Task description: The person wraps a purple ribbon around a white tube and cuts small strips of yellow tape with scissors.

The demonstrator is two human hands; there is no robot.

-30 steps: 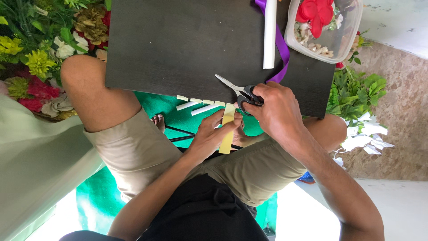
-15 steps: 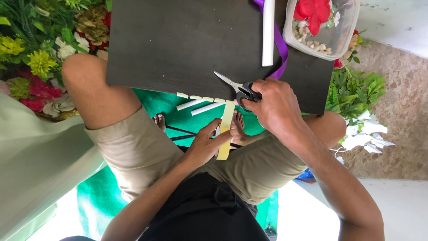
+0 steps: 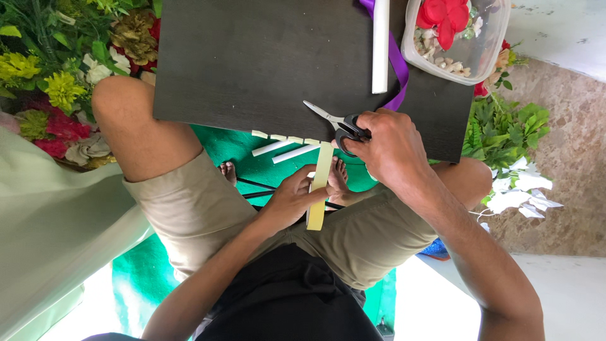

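Over the lap, left hand (image 3: 291,201) pinches a pale-yellow strip (image 3: 320,186); right hand (image 3: 385,148) grips black-handled scissors (image 3: 338,121).

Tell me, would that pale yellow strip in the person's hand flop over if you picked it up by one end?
Probably not much. The pale yellow strip stays straight though the left hand grips only its middle, so it seems fairly stiff. It looks thin and light. Small pieces along the dark board's edge and scissors in the right hand suggest it cuts easily.
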